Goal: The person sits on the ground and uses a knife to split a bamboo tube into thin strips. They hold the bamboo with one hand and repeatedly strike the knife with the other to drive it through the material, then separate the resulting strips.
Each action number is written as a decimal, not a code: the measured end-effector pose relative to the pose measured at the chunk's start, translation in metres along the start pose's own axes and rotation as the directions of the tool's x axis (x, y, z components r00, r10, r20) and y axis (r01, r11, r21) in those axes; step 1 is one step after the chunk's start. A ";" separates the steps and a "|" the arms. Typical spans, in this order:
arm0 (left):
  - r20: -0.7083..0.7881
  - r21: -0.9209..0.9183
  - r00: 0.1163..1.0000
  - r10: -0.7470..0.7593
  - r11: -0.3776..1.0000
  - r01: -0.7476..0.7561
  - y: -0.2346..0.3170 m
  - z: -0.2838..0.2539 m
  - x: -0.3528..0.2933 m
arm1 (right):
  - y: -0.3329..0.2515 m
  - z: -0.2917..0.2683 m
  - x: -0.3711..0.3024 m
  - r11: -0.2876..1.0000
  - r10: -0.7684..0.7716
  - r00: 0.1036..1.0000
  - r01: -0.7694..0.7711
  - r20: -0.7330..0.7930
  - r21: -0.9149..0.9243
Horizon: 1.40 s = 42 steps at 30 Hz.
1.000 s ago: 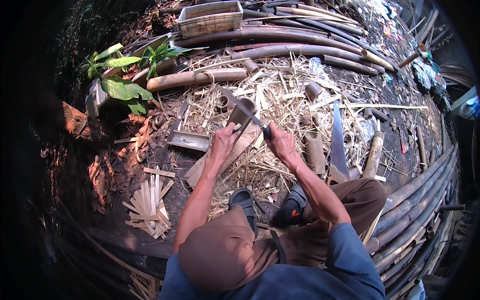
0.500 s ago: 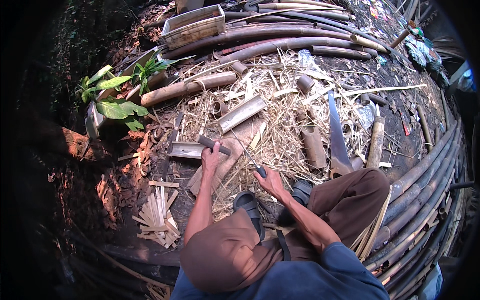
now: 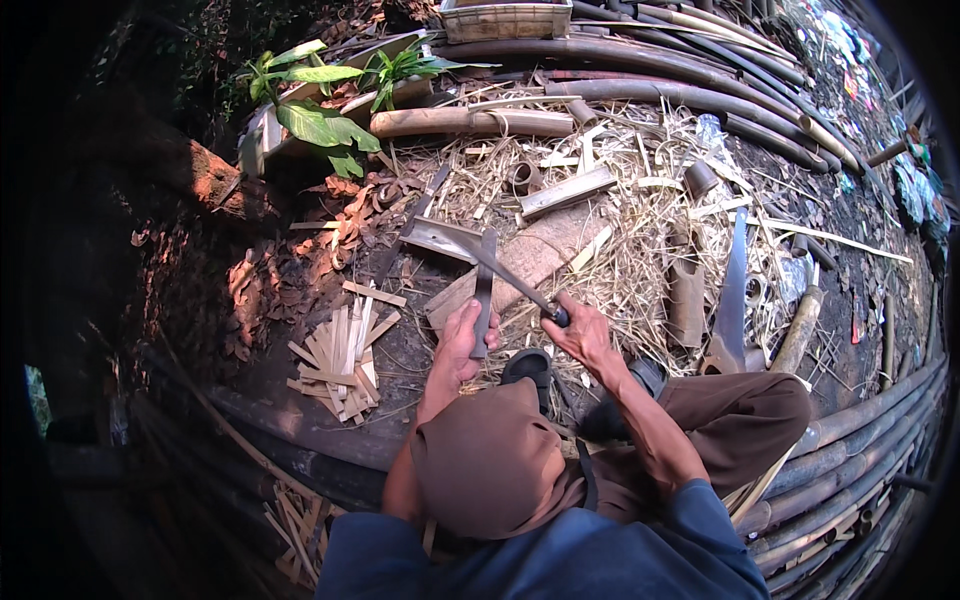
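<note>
I have a dark bamboo strip upright in my left hand, near the close left end of the board. My fingers curl snugly round its lower part, and a short end pokes out beneath. My right hand is closed on the black handle of a knife; its blade slants across the strip's upper part, out toward the split bamboo piece left of the board. I can't tell whether the steel touches the strip.

I'd judge the strip light and stiff, smooth and a little slippery on its skin, perhaps sharp along the edges, and likelier to split lengthwise than to bend. The low end, well clear of the blade, seems the right place to grip; the knife wants holding by its handle alone.

Half a second ago the strip lay tilted crosswise above my left fist, with the blade apart from it, to its right. Now the strip stands up and the blade crosses it. The other split piece rests at the board's far end, as it did then.
</note>
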<state>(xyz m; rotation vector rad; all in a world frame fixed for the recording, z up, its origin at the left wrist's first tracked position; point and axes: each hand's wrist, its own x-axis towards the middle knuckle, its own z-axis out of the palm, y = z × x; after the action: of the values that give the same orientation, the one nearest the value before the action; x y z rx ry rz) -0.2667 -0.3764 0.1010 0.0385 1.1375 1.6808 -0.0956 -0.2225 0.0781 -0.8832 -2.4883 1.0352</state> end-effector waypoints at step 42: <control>0.170 0.306 0.946 0.275 0.898 -0.316 -0.018 0.012 -0.017 | -0.047 0.002 0.026 0.953 0.181 0.982 -0.160 -0.061 0.258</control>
<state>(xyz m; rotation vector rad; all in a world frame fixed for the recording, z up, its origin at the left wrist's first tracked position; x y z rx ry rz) -0.2393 -0.3817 0.1036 0.5466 1.3599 1.7036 -0.1363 -0.2325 0.1121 -1.0502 -2.1792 1.3083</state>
